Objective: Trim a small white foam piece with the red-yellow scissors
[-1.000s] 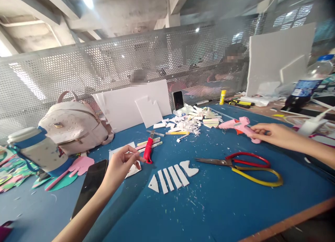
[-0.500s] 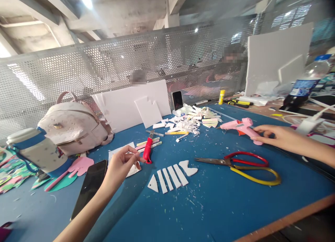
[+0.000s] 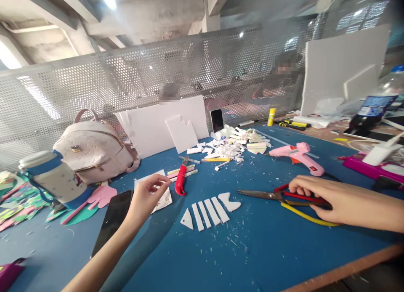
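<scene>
My left hand [image 3: 145, 198] hovers over the blue mat [image 3: 252, 250] with thumb and fingertips pinched together; I cannot make out what, if anything, they hold. It is just left of a red utility knife [image 3: 181, 180] and above a white paper piece [image 3: 162, 199]. My right hand [image 3: 331, 199] lies on the handles of the red and yellow scissors [image 3: 268, 195], fingers curled over them. The scissors lie flat on the mat, blades pointing left. A pink glue gun [image 3: 298, 156] rests on the mat behind that hand. Several white foam strips [image 3: 208, 212] lie in a row between my hands.
A black phone [image 3: 113, 218], a pale backpack [image 3: 94, 151] and a blue-banded bottle [image 3: 53, 180] stand at left. White foam boards [image 3: 164, 123] lean on the mesh fence, with a scrap pile [image 3: 233, 144] nearby. A pink box [image 3: 372, 170] sits at right. People sit behind the fence.
My right hand let go of the pink glue gun, which now rests on the mat, and moved down onto the scissors' handles. My left hand stays pinched in about the same place.
</scene>
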`<state>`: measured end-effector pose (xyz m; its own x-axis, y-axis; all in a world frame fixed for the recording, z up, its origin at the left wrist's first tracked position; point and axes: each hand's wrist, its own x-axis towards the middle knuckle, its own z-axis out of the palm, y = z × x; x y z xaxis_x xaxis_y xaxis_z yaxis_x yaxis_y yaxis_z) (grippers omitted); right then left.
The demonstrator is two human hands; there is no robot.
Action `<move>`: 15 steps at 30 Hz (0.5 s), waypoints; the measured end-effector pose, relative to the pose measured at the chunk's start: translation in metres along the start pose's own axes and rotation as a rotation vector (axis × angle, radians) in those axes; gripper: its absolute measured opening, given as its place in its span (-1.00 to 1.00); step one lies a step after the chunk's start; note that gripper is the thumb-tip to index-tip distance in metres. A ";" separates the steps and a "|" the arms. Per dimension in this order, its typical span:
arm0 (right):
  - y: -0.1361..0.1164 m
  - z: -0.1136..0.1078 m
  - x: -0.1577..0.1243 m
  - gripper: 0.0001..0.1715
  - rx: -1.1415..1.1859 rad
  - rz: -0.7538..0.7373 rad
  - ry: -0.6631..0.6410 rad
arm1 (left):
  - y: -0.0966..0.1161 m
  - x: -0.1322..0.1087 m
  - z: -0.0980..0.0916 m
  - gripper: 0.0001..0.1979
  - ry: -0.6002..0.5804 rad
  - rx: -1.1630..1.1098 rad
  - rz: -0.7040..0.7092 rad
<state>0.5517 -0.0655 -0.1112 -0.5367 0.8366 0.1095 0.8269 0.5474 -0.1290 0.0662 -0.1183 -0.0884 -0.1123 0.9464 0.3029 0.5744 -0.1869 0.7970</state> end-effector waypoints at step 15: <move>-0.051 -0.010 0.030 -0.48 0.618 -0.139 -0.221 | -0.013 0.008 -0.014 -0.64 0.007 -0.059 -0.094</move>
<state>0.4952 -0.0687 -0.0920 -0.7074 0.7062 -0.0304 0.5348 0.5066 -0.6762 0.0467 -0.1123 -0.0887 -0.1692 0.9587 0.2287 0.5125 -0.1126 0.8512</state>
